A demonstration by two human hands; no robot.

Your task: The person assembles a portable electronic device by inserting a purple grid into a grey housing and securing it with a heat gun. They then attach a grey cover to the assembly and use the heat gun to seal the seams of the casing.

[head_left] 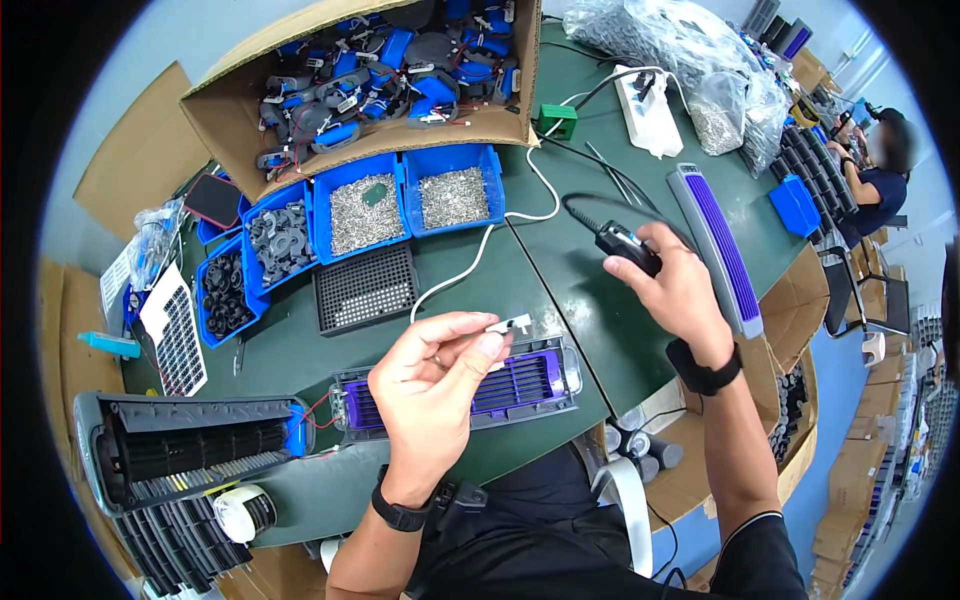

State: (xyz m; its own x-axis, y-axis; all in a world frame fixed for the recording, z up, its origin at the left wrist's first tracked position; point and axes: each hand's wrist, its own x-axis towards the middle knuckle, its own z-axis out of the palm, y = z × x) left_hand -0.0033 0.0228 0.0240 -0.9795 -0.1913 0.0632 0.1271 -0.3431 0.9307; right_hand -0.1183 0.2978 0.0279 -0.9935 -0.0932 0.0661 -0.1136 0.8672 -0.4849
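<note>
Between the thumb and fingertips of my left hand (425, 395) is a small white plastic piece (517, 325) with a dark spot; its exact kind I cannot make out. Just under that hand, a grey panel with a purple grille (520, 385) lies face-down on the table, red wires leaving its left end. My right hand (685, 295) is further right, its thumb and fingers closed round a black corded tool (622, 242) that resembles an electric screwdriver handle. Its tip is not visible. Joined by the wires, an opened grey housing (190, 415) rests at the table's left.
Blue bins of screws (368, 215) and dark small parts (280, 240) line the back left. Behind them leans a carton (470, 135) of blue-wrapped wired parts. A purple-and-grey panel (715, 245), a white power strip (648, 110) and loose cables lie rightward. Another person (870, 190) sits far right.
</note>
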